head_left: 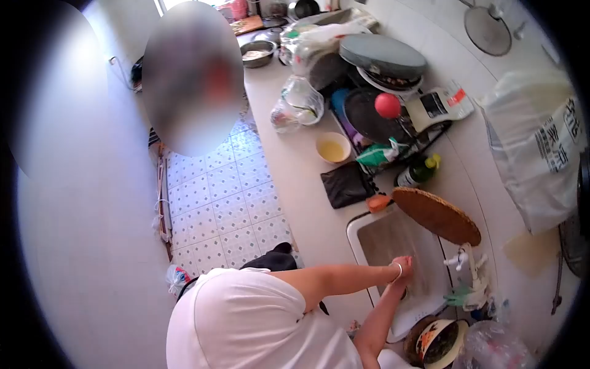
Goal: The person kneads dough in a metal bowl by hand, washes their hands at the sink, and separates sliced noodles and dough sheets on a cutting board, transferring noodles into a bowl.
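My left hand (405, 262), with a light bangle at the wrist, is over the white sink (437, 270). Against it, just below, is my right hand (401, 284). The two hands meet with fingers curled together; whatever may be between them is hidden. Part of the dark drain shows beside my right wrist. A white tap (458, 261) stands at the sink's far edge, to the right of my hands. Leaning above the sink's upper right edge is a round brown board (437, 215).
Along the counter (307, 184) sit a bowl of yellow liquid (332, 148), a black cloth-like item (347, 185), a green bottle (418, 172), a kitchen scale (437, 107) and stacked pans (381, 55). A patterned pot (439, 344) stands below the sink. A large white bag (534, 147) hangs at right.
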{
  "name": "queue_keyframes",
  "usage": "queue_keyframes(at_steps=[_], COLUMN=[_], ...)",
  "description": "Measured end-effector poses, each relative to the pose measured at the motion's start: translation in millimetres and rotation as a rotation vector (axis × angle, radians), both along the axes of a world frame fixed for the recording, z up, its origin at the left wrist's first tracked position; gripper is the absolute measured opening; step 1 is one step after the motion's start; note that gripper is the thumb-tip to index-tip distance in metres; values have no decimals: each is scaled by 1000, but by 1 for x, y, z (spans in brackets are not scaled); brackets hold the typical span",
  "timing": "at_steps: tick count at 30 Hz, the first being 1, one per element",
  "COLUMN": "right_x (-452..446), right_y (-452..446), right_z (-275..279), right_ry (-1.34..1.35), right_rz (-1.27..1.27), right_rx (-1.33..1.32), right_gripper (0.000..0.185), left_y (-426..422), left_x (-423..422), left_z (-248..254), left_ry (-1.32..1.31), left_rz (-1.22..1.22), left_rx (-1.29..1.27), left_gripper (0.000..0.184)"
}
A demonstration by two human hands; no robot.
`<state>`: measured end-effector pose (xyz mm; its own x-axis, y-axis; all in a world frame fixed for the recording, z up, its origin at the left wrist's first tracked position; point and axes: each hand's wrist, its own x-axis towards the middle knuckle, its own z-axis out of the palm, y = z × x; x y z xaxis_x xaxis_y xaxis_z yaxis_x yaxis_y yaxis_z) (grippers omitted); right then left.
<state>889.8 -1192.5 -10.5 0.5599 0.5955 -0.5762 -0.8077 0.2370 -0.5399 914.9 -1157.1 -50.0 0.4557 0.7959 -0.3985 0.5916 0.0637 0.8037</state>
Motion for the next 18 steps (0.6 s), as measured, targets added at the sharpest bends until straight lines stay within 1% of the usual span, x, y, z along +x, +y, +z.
queue_keyframes(at_steps=[2, 3, 6, 7, 9, 10, 11, 12, 13, 14, 15, 16, 17, 18], right_x=[-7, -7, 1, 2, -2, -8, -17, -26, -34, -25, -8, 5, 13, 16], right_y=[0, 2, 9, 14, 30, 39, 44, 49, 49, 46, 42, 38, 32, 13], right_z=[5, 9, 33, 51, 111, 151, 188, 221, 242, 229, 197, 159, 85, 24], right_ry=[-68, -117, -256, -298, -379, -443, -534, -650, -888, -893, -1173, -1445, -1562, -1572], right_rz=[18, 40, 126, 162, 234, 255, 242, 202, 91, 87, 67, 45, 454, 896], right_rx=[-76, -118, -206, -201, -141, -74, -15, 18, -14, -14, -124, -240, -733, -1247], right_gripper=[27, 27, 27, 27, 28, 28, 29, 30, 33, 33, 36, 40, 40, 41], left_y=[5, 12, 32, 42, 66, 73, 78, 81, 83, 86, 92, 102, 103, 103], left_x=[15, 10, -10, -26, -100, -126, -143, -138, -134, -127, -122, -119, -100, -93], left_z=[-27, -25, 6, 40, 163, 216, 255, 255, 254, 251, 234, 198, 125, 58], left_ry=[19, 21, -263, -341, -459, -525, -604, -711, -817, -1031, -960, -867, -879, -360], left_rz=[37, 54, -115, -245, -493, -554, -581, -557, -538, -493, -560, -616, -460, -729], left_rx=[217, 220, 505, 489, 374, 359, 344, 358, 374, 411, 89, -234, -758, -208], left_gripper=[31, 31, 31, 30, 31, 32, 33, 31, 30, 29, 32, 38, 42, 37])
